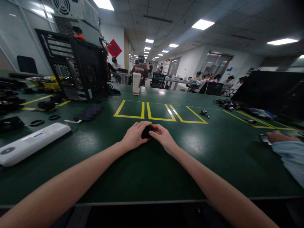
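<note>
Legible text: "PUMPKIN" on the back of a brown shirt (139, 70) worn by a seated person beyond the table (147, 171); lettering on the red diamond-shaped sign (114, 48) too small to read, same for the red-and-white tumbler (136, 84). Left hand (134, 136) and right hand (163, 138) are together mid-table, both on a small black object (145, 133): left curls around it, right has thumb and fingers on its right side; mostly covered, exact type can't be told. Near table edge runs straight across under the forearms; open green surface lies between the hands and that edge, and on to the right. Three yellow tape outlines (162, 119) sit just ahead of the hands, a small metal part (205, 113) just right of the last one. Left side crowded: long white device (35, 142), black rings (36, 123), pixelated purple item (89, 113), black computer case (82, 68) standing tall behind. Right: co-worker's hand (280, 137) at a metallic piece (264, 139), large black panel (273, 88) blocking the view behind.
</note>
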The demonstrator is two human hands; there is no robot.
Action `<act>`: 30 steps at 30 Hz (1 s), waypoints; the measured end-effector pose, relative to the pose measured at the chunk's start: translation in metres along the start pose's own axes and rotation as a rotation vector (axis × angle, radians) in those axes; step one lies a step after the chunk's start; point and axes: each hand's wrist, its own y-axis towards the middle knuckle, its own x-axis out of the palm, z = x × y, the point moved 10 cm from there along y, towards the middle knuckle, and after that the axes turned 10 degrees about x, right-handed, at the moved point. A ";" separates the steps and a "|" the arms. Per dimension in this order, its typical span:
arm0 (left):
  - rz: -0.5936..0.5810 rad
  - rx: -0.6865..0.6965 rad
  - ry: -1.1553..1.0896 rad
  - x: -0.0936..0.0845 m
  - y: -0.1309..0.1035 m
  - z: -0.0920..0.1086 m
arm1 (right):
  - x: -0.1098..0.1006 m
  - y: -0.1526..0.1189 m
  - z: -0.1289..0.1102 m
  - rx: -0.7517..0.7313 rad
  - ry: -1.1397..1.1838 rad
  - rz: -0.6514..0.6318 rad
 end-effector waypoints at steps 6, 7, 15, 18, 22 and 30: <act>0.018 0.008 0.004 -0.001 0.001 0.002 | -0.003 0.002 0.001 -0.046 0.009 0.044; 0.020 0.012 0.007 -0.001 0.002 0.002 | -0.004 0.004 0.003 -0.039 0.019 0.050; 0.027 0.018 0.010 -0.001 0.000 0.001 | -0.002 0.008 0.012 0.042 0.011 -0.004; 0.026 0.021 0.010 -0.001 0.000 0.001 | 0.000 0.001 0.002 -0.045 0.003 -0.015; 0.029 0.021 0.014 -0.002 0.000 0.002 | -0.001 -0.003 -0.004 -0.106 0.015 0.015; 0.030 0.011 0.009 -0.002 0.001 0.000 | -0.007 0.010 0.012 0.003 -0.009 0.046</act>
